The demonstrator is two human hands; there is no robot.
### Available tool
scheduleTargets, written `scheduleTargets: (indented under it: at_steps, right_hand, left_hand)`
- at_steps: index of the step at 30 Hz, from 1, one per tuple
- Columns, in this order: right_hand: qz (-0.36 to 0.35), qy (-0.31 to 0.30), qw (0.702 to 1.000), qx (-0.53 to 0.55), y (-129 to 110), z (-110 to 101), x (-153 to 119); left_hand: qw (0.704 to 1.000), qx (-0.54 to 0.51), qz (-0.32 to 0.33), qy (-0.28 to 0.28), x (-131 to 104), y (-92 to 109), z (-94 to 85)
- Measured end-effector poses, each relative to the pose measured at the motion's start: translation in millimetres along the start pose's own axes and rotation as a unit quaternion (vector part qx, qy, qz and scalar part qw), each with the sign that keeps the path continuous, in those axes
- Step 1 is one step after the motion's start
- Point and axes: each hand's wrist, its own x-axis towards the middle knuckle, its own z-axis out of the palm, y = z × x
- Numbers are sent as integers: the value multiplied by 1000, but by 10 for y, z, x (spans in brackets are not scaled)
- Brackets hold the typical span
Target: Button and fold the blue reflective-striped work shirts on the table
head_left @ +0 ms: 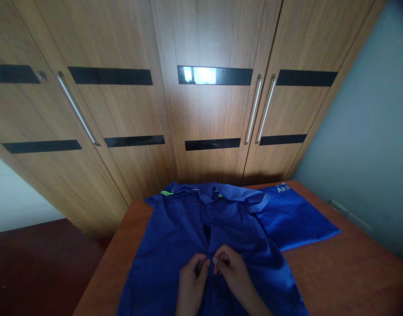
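Hands (192, 281) pinch the blue shirt (183, 232) spread beneath them.

Pale capital letters (283, 189), the first seemingly an A, stand near the far edge of the bright blue flat piece (296, 219). The rest cannot be read for certain.

two hands (192, 277) (233, 268), one shirt (175, 232), eight black strips (111, 76) show.

A dark-blue collared shirt (168, 232), marked with bright green near the top, is spread front-up and creased on a reddish-brown table (336, 267), its collar laid toward the far edge, its front partly open.
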Motion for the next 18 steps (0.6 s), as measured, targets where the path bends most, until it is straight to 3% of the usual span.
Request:
scheduleTargets:
  at_steps: [4, 9, 13, 16, 18]
  right_hand:
    - [79, 0, 993, 91, 42, 2, 30]
    - [118, -22, 990, 72, 58, -17, 38]
    - [44, -20, 990, -130, 45, -102, 4]
    - [-8, 26, 945, -326, -20, -192, 6]
    - [-24, 61, 924, -376, -113, -224, 55]
  left_hand:
    - [1000, 7, 16, -11, -20, 18, 19]
    - [998, 56, 18, 0, -26, -25, 48]
    - [998, 59, -5, -28, -26, -55, 35]
    - [993, 102, -12, -55, -34, -3, -1]
    - [986, 150, -4, -73, -41, 69, -27]
